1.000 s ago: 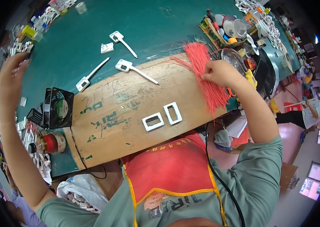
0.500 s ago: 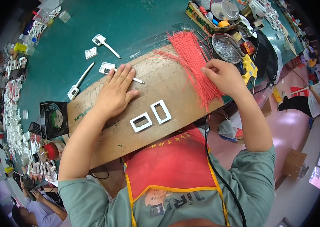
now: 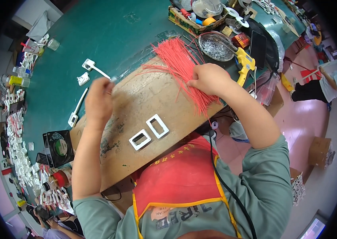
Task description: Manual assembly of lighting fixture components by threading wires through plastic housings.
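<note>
My left hand [image 3: 99,99] is raised over the left part of the brown board [image 3: 132,95], fingers curled and smeared by motion. A pale bit shows at its fingertips; what it is I cannot make out. My right hand [image 3: 212,79] pinches at the bundle of thin red wires [image 3: 178,59], thumb and forefinger pressed together on its strands. Two white rectangular frames, one [image 3: 140,139] beside the other [image 3: 157,126], lie near the board's front edge. Beyond my left hand are a white long-stemmed plastic piece [image 3: 89,64] and a small white part [image 3: 83,79]; another stemmed piece [image 3: 73,118] lies left of it.
A small black fan [image 3: 58,148] stands left of the board. At the right are a yellow glue gun [image 3: 245,65], a round metal dish [image 3: 216,46] and a crowded box of tools [image 3: 196,24]. White parts [image 3: 25,159] heap along the left. Other people are farther off.
My left hand has lifted off the board and curled; the stemmed white piece under it no longer shows there. My right hand stays at the red wires. The whole view has shifted.
</note>
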